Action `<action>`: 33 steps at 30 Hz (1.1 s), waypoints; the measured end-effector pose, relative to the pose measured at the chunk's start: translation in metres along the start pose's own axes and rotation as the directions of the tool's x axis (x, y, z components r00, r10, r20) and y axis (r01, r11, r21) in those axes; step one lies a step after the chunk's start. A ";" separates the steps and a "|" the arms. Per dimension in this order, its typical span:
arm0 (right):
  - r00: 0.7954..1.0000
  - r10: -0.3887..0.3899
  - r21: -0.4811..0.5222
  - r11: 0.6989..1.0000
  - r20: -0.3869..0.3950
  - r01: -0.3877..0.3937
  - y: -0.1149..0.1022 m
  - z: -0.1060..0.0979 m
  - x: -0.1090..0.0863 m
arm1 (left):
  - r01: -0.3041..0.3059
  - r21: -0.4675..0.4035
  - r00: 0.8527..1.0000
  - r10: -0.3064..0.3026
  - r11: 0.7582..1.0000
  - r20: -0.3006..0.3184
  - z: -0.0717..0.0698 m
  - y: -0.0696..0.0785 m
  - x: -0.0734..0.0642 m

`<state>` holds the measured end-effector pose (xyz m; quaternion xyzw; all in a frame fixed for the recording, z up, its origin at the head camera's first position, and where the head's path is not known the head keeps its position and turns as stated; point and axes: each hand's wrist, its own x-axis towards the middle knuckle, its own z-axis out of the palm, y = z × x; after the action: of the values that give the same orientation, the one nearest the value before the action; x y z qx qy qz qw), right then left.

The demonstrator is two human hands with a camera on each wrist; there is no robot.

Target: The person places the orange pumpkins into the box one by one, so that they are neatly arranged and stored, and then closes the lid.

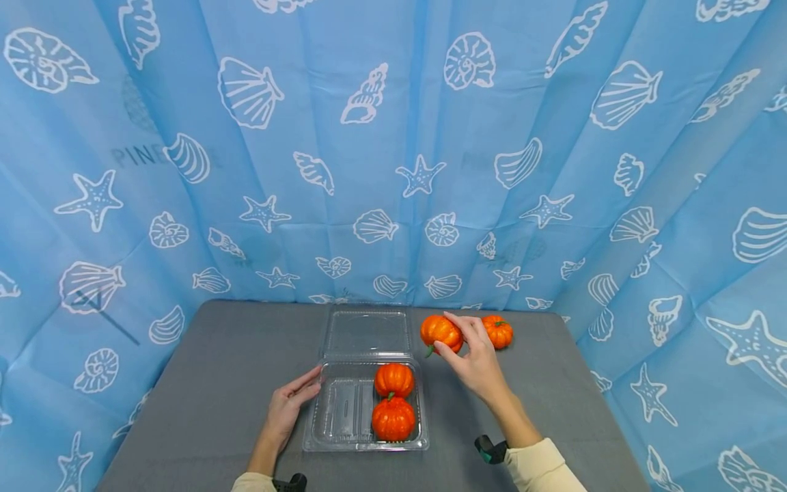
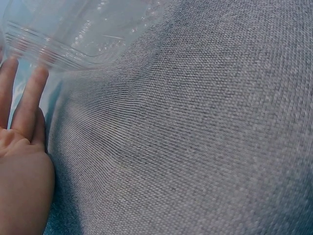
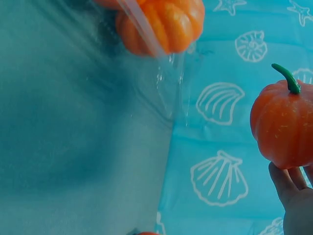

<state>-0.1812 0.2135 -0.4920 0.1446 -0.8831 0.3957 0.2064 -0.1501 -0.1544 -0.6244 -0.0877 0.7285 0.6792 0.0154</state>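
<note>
My right hand (image 1: 478,359) pinches a small orange pumpkin (image 1: 441,332) between thumb and fingers, to the right of a clear plastic clamshell box (image 1: 344,437). In the right wrist view the held pumpkin (image 3: 286,125) shows its curved green stem. Two more pumpkins sit in the right half of the box, one orange-red pumpkin (image 1: 393,419) in front and another pumpkin (image 1: 394,379) behind it. The box's left half holds nothing. My left hand (image 1: 287,408) has its fingers extended, the fingertips at the box's left wall. In the left wrist view those fingers (image 2: 30,100) reach to the ridged plastic.
Another orange pumpkin (image 1: 498,331) rests on the grey cloth-covered table (image 1: 246,355), behind and right of my right hand. The box's hinged lid (image 1: 367,333) lies folded back behind it. A blue curtain (image 1: 393,171) with white shell prints hangs along the table's far edge.
</note>
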 end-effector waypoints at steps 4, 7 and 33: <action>1.000 -0.020 0.020 1.000 0.016 0.020 -0.006 0.005 -0.001 | 0.004 0.010 1.000 -0.004 1.000 0.001 0.000 0.002 -0.001; 0.999 -0.035 0.025 0.999 0.036 0.035 -0.011 0.009 -0.003 | 0.015 0.011 1.000 -0.015 1.000 0.004 -0.001 0.003 -0.001; 0.966 -0.150 0.068 0.988 0.210 0.139 -0.042 0.048 -0.025 | -0.016 -0.031 0.999 0.017 0.999 0.031 -0.003 -0.001 -0.001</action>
<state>-0.1540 0.1520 -0.5060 0.2559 -0.8765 0.3850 0.1345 -0.1490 -0.1575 -0.6250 -0.0712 0.7182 0.6919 0.0201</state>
